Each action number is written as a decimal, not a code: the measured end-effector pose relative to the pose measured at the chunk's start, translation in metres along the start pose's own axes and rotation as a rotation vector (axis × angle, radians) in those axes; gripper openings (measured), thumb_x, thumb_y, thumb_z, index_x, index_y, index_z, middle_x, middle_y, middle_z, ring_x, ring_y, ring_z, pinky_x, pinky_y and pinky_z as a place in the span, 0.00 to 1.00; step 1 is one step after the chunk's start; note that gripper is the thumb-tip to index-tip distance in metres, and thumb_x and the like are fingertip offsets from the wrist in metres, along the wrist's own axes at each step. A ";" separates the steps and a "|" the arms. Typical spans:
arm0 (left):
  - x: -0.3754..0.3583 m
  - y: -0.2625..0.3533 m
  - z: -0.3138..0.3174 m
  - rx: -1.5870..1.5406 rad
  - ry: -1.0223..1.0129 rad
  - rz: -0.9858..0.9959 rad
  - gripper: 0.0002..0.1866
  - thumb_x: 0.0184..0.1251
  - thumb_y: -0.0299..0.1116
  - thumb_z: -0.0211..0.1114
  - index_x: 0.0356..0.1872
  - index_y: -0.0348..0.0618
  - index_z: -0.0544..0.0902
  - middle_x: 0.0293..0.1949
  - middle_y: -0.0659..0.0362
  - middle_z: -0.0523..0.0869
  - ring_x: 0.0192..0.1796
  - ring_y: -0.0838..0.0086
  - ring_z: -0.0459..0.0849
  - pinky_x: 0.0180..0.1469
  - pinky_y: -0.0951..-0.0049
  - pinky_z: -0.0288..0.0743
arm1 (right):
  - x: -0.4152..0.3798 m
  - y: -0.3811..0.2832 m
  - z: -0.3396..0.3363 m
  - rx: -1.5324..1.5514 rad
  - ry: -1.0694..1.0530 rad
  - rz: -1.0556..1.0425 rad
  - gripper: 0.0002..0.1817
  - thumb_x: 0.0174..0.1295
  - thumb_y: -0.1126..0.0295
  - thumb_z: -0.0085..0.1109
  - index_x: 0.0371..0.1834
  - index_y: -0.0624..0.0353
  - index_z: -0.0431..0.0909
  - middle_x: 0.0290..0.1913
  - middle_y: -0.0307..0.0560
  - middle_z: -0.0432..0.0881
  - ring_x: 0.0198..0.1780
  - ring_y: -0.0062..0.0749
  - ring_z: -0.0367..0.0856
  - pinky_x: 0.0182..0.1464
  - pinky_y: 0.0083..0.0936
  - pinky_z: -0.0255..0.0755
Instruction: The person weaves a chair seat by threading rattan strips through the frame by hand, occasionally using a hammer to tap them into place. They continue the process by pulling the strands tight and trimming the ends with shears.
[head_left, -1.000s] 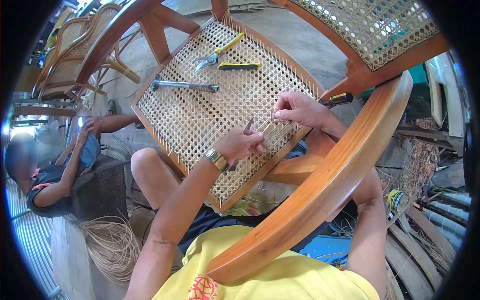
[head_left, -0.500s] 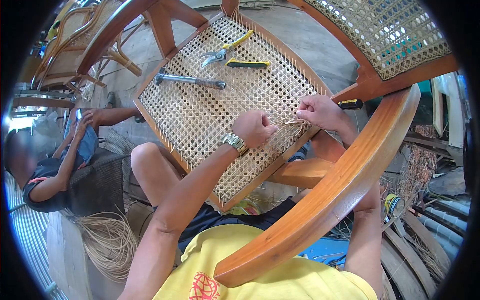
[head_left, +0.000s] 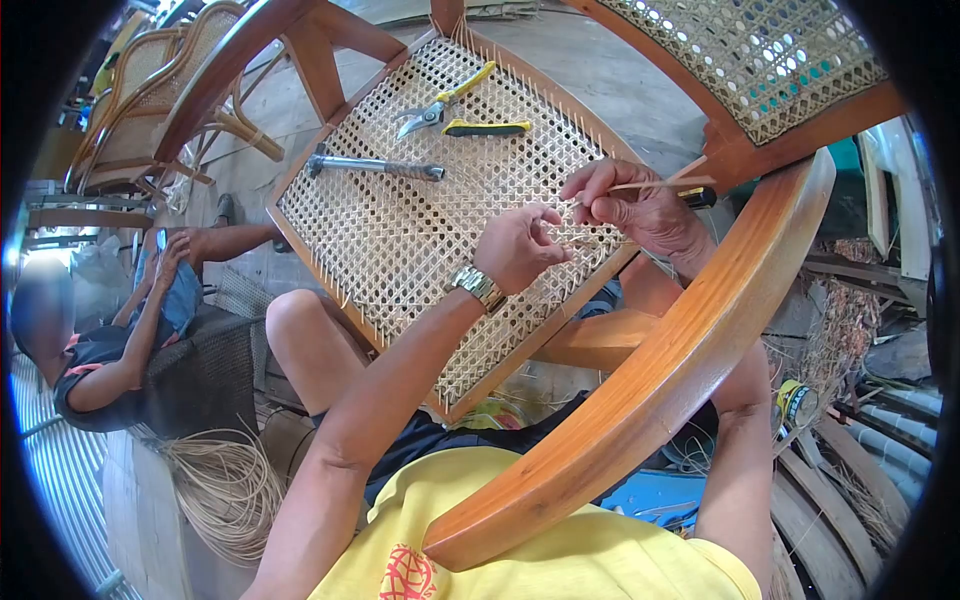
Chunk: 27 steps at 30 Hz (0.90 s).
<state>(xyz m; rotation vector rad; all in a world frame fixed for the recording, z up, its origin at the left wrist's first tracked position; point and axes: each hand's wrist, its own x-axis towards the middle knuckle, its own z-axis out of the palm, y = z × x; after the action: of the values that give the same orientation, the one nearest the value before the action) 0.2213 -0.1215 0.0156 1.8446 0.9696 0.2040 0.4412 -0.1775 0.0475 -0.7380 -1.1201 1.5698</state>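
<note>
A woven cane seat [head_left: 400,230] in a wooden chair frame lies in front of me, loose strand ends standing along its edges. Over its right part, my left hand [head_left: 518,248], with a metal watch above it, has thumb and fingertips pinched together; what they hold is too small to name. My right hand [head_left: 640,210] is just to the right, its fingers closed round a thin cane strand [head_left: 660,185]. On the far part of the seat rest pruning shears [head_left: 435,110] with yellow handles, a yellow-and-black handled tool [head_left: 487,128] and a hammer [head_left: 375,166].
A curved wooden armrest [head_left: 640,370] crosses above my right forearm. The cane backrest [head_left: 750,60] rises at the upper right. A seated person [head_left: 110,350] is at the left, above a coil of cane [head_left: 230,490]. Rattan chairs [head_left: 150,100] stand behind.
My right hand has risen and turned, and a cane strand now shows across its fingers. My left hand has shifted slightly right. The seat and tools appear a little further left in view.
</note>
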 end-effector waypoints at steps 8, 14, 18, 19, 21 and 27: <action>-0.007 -0.005 -0.004 -0.015 -0.006 0.128 0.14 0.68 0.37 0.74 0.48 0.40 0.87 0.27 0.67 0.85 0.27 0.84 0.78 0.33 0.79 0.77 | 0.000 0.011 -0.001 -0.738 0.230 0.215 0.14 0.66 0.70 0.66 0.52 0.61 0.81 0.46 0.47 0.85 0.39 0.27 0.84 0.44 0.28 0.78; -0.023 -0.027 -0.018 -0.262 0.119 -0.129 0.11 0.71 0.38 0.69 0.43 0.41 0.89 0.29 0.62 0.90 0.25 0.84 0.80 0.29 0.76 0.74 | -0.008 0.021 -0.006 -1.240 0.062 0.250 0.09 0.60 0.68 0.66 0.39 0.60 0.79 0.34 0.51 0.82 0.36 0.46 0.83 0.43 0.39 0.77; -0.028 -0.026 -0.017 -0.332 0.143 -0.137 0.10 0.72 0.37 0.68 0.42 0.41 0.87 0.30 0.63 0.91 0.26 0.85 0.80 0.29 0.79 0.74 | -0.003 0.023 -0.010 -1.313 -0.021 0.257 0.06 0.60 0.70 0.63 0.35 0.60 0.79 0.36 0.51 0.82 0.44 0.49 0.83 0.48 0.40 0.76; -0.028 -0.028 -0.015 -0.339 0.169 -0.158 0.10 0.73 0.37 0.68 0.41 0.41 0.87 0.30 0.63 0.91 0.26 0.85 0.80 0.28 0.79 0.74 | -0.003 0.021 -0.009 -1.313 -0.021 0.259 0.06 0.60 0.70 0.63 0.35 0.60 0.79 0.36 0.51 0.82 0.44 0.49 0.83 0.48 0.40 0.76; -0.028 -0.029 -0.014 -0.346 0.195 -0.176 0.10 0.73 0.37 0.68 0.40 0.40 0.86 0.31 0.63 0.91 0.26 0.86 0.80 0.28 0.80 0.74 | -0.004 0.016 -0.005 -1.415 -0.079 0.230 0.05 0.63 0.71 0.59 0.36 0.60 0.79 0.38 0.51 0.82 0.47 0.49 0.83 0.50 0.41 0.77; -0.028 -0.040 -0.011 -0.288 0.205 -0.178 0.09 0.71 0.36 0.71 0.40 0.41 0.87 0.29 0.64 0.90 0.25 0.86 0.79 0.28 0.80 0.73 | -0.004 0.015 -0.001 -1.456 -0.057 0.239 0.07 0.66 0.70 0.55 0.43 0.61 0.76 0.41 0.54 0.81 0.48 0.50 0.82 0.50 0.41 0.76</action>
<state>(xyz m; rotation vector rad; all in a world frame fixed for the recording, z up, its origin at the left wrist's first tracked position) 0.1753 -0.1258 -0.0047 1.4871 1.1741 0.4084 0.4376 -0.1815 0.0330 -1.7846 -2.2493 0.7051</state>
